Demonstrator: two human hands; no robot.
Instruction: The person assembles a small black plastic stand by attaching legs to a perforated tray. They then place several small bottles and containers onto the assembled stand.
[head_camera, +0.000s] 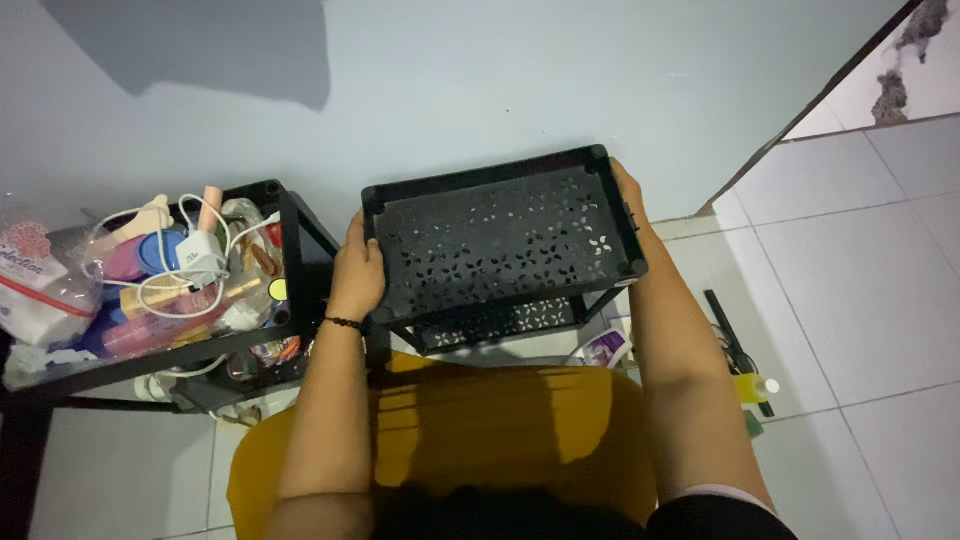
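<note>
I grip a black perforated shelf rack (500, 245) between both hands, its top tray facing up at me. My left hand (357, 275) clasps the left edge, fingers curled under the rim, a dark bead bracelet (342, 323) on that wrist. My right hand (628, 195) presses the right edge near the far corner. Just left of my left hand stands another black rack (300, 250) crammed with a white charger and cable (200, 258), bottles and packets. A yellow bottle (750, 388) lies on the tiled floor (860, 300) beside my right forearm.
</note>
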